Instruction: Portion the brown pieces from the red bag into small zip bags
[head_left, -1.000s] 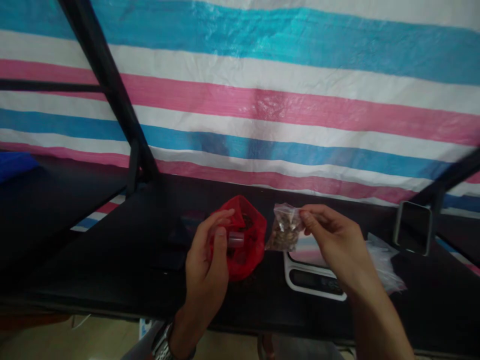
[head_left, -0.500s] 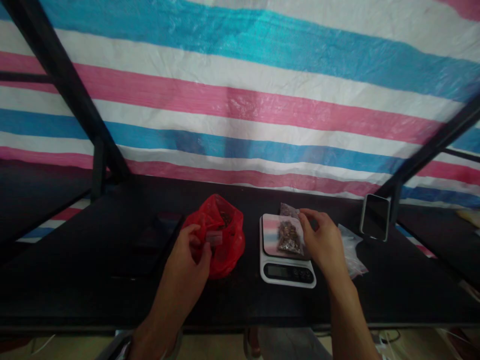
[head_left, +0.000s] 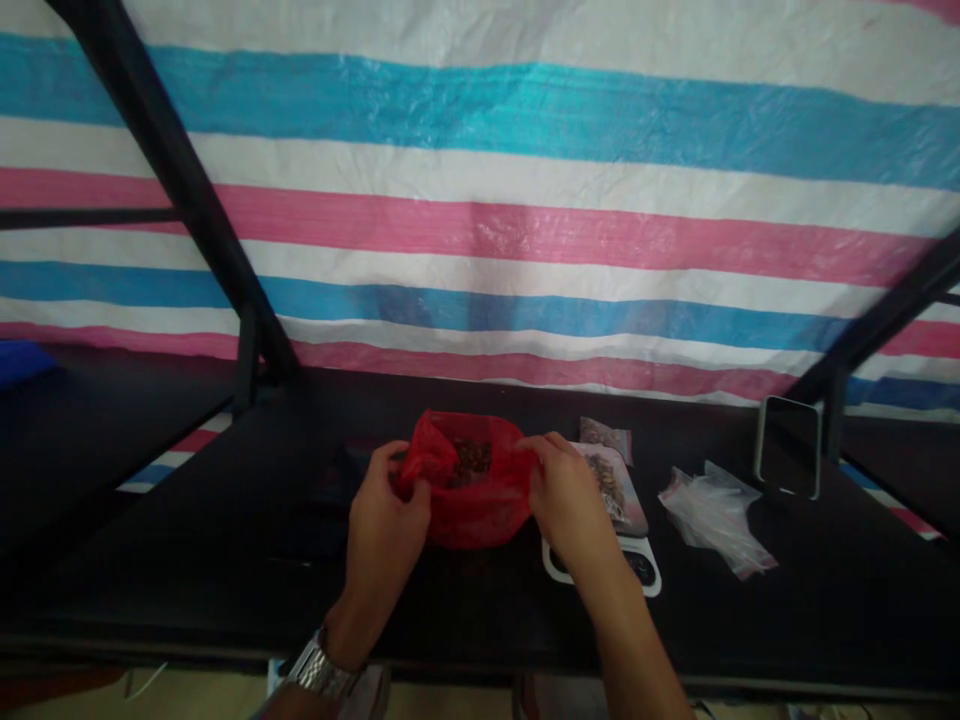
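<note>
A red plastic bag (head_left: 480, 515) stands on the black table with its mouth pulled wide. Small brown pieces (head_left: 472, 458) lie inside; what they are I cannot make out. My left hand (head_left: 388, 510) pinches the bag's left rim. The right rim is gripped by my right hand (head_left: 564, 495). Partly hidden behind my right hand and forearm is a white kitchen scale (head_left: 645, 545). On its plate rests a clear bag of small brown and metallic-looking bits (head_left: 609, 485). Behind the scale lies another small filled clear bag (head_left: 604, 436).
Flat clear zip bags (head_left: 716, 520) are piled right of the scale. A phone-like device with a pale frame (head_left: 787, 447) leans near the right post. A dark flat object (head_left: 322, 510) lies left of the red bag. Striped sheeting (head_left: 495, 230) hangs behind the table (head_left: 480, 620).
My right hand has left the scale and taken hold of the red bag's right rim. The bag's mouth is now spread wider. The view has shifted slightly.
</note>
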